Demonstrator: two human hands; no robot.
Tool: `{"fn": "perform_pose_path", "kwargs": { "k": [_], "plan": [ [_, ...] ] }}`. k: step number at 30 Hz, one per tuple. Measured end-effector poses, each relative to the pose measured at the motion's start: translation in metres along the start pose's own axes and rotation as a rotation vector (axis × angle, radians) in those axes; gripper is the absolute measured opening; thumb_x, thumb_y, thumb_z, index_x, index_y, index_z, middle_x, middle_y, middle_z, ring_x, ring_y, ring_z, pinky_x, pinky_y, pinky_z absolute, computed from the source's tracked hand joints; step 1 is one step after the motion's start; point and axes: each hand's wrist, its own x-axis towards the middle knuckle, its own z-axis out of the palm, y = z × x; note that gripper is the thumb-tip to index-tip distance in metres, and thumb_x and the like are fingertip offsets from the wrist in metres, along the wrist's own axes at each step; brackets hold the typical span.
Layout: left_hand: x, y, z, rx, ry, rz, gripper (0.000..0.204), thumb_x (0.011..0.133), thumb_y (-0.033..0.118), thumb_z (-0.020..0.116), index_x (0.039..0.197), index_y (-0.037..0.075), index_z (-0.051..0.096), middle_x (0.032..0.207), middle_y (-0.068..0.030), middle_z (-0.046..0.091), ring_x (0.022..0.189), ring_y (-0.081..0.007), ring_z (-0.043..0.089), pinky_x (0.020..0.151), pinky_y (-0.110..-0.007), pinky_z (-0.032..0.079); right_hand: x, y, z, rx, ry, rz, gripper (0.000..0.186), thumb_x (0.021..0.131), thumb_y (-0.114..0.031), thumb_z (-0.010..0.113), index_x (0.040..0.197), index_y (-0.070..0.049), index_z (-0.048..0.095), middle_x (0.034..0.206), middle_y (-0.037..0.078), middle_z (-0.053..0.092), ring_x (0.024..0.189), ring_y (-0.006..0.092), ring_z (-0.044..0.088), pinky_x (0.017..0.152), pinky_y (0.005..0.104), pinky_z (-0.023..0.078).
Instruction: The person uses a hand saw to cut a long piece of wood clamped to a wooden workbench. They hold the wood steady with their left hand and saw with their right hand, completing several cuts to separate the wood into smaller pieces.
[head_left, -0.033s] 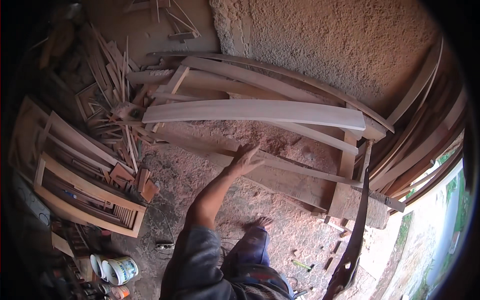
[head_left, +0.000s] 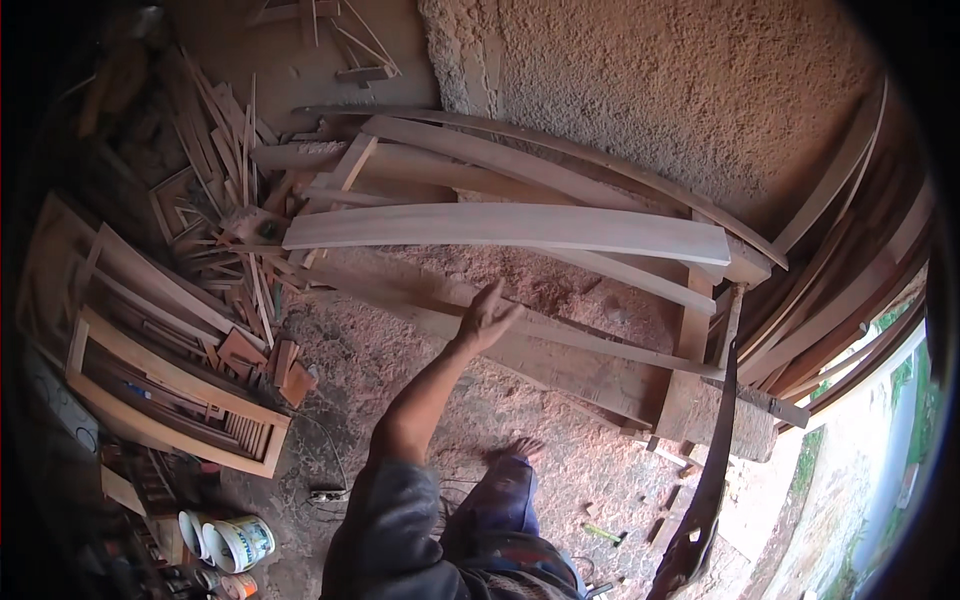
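My left hand (head_left: 487, 322) reaches forward over the near plank of a low wooden bench frame (head_left: 570, 362). One finger points away from me and another stands apart from it. The rest look loosely curled, and nothing shows between them. Whether the hand touches the plank I cannot tell. Beyond it, a long pale board (head_left: 510, 226) lies across the frame from left to right. My right hand is out of the picture. At the lower right rises a long, narrow dark thing (head_left: 718, 470), broader at its lower end, whose kind I cannot make out.
Scrap sticks (head_left: 235, 150) lean at the far left, above slatted wooden frames (head_left: 180, 390). White buckets (head_left: 240, 543) stand at the lower left. Curved planks (head_left: 850, 270) are stacked on the right. Sawdust covers the floor (head_left: 400, 350), and a rough wall (head_left: 650, 90) rises behind.
The fingers of my left hand were spread wide; now they are more drawn in, with one pointing ahead. The view has shifted very slightly. The long pale board still lies in place.
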Motion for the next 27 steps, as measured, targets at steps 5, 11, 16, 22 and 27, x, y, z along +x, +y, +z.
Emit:
{"fn": "perform_pose_path", "kwargs": {
  "k": [5,11,16,22,27],
  "plan": [
    [0.091,-0.052,-0.04,-1.316,0.537,-0.816,0.048,0.094,0.04,0.071,0.128,0.008,0.057,0.119,-0.0086,0.058,0.099,-0.0256,0.059,0.098,-0.05,0.05,0.006,-0.007,0.013,-0.074,-0.013,0.006,0.052,0.087,-0.006,0.067,0.138,-0.001,0.058,0.089,0.005,0.062,0.06,0.008,0.054,0.053,0.0249,0.045],
    [0.174,-0.066,-0.04,-1.494,0.445,-0.693,0.057,0.093,0.033,0.071,0.14,0.014,0.046,0.137,-0.0109,0.053,0.129,-0.0364,0.047,0.116,-0.059,0.029,0.01,-0.015,0.017,-0.166,0.013,0.037,0.053,0.087,-0.003,0.066,0.139,-0.001,0.058,0.093,0.007,0.063,0.06,0.0086,0.054,0.053,0.0254,0.046],
    [0.191,-0.105,-0.09,-1.307,0.368,-0.703,0.071,0.091,0.036,0.072,0.146,0.01,0.035,0.135,-0.0125,0.05,0.116,-0.0324,0.055,0.106,-0.055,0.04,-0.001,-0.02,0.023,-0.194,-0.036,0.049,0.053,0.087,-0.001,0.065,0.139,-0.001,0.057,0.097,0.009,0.065,0.06,0.009,0.055,0.053,0.0258,0.046],
    [0.068,0.021,-0.039,0.096,-0.379,0.128,0.047,0.085,0.049,0.073,0.091,0.004,0.067,0.094,-0.0166,0.07,0.088,-0.0328,0.067,0.08,-0.045,0.053,-0.018,-0.025,0.0,-0.252,0.065,0.084,0.054,0.087,0.001,0.064,0.14,-0.001,0.056,0.101,0.011,0.067,0.06,0.0096,0.055,0.053,0.0263,0.046],
    [0.006,0.002,-0.034,0.347,-0.426,0.422,0.036,0.083,0.037,0.077,0.101,0.008,0.066,0.099,-0.013,0.069,0.098,-0.0363,0.062,0.088,-0.05,0.046,-0.02,-0.042,-0.01,-0.26,-0.022,-0.075,0.055,0.087,0.003,0.063,0.141,-0.001,0.056,0.104,0.013,0.068,0.06,0.0101,0.055,0.053,0.0268,0.047]
  ]
}}
